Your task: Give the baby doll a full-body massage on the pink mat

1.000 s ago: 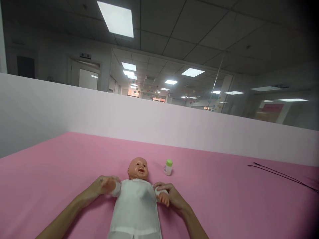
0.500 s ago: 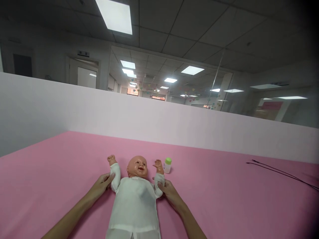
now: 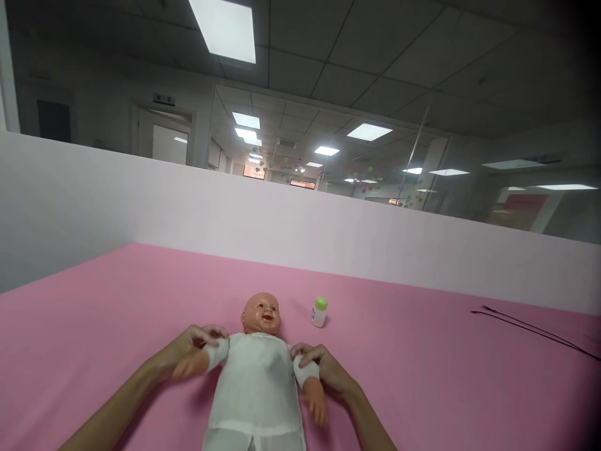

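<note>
A baby doll in white clothes lies on its back, head pointing away from me. My left hand is closed around the doll's sleeved arm on the left, whose blurred hand points out to the left. On the other side, my right hand grips the doll's other arm at the white sleeve, and that arm hangs down toward me. A small bottle with a green cap stands just right of the doll's head, apart from my fingers.
The doll lies on a pink surface bordered at the back by a white panel. Two thin black cords lie at the far right. Beyond the panel are a window and a ceiling with lights.
Both doll arms have swung from raised beside the head to lowered beside the body, with my hands on them. The bottle stays where it stood.
</note>
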`<move>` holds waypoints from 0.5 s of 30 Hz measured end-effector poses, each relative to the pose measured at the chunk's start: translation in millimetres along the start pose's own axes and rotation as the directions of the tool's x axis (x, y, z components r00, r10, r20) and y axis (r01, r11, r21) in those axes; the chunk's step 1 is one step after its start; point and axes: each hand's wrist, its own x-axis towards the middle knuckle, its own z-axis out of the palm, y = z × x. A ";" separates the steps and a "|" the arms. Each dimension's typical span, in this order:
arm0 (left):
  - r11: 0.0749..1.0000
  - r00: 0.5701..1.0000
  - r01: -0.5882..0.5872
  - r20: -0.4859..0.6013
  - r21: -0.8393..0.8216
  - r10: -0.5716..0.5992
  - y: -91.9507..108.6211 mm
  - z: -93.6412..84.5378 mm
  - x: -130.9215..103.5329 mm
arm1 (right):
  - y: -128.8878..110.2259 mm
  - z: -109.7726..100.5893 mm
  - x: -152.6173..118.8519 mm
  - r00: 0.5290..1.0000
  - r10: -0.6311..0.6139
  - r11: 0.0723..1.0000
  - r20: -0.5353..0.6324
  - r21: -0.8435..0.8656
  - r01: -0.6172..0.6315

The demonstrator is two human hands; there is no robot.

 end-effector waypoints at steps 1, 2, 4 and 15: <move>1.000 0.997 -0.001 0.079 0.025 -0.001 1.8 -1.0 -1.4 | -0.9 -0.5 -0.3 0.999 -0.010 0.999 0.049 -0.042 0.012; 0.998 0.988 -0.005 0.156 0.066 -0.005 2.9 -1.6 -2.2 | -1.6 -0.7 -0.4 0.996 -0.015 0.995 0.092 -0.092 0.024; 0.988 0.968 -0.016 0.251 0.153 -0.023 3.0 -2.4 -2.6 | -2.4 -0.5 0.0 0.991 -0.018 0.987 0.136 -0.157 0.039; 0.998 0.961 0.045 -0.273 -0.040 -0.054 -24.0 12.4 9.3 | 2.1 8.7 4.4 0.992 0.042 0.999 -0.117 0.028 -0.039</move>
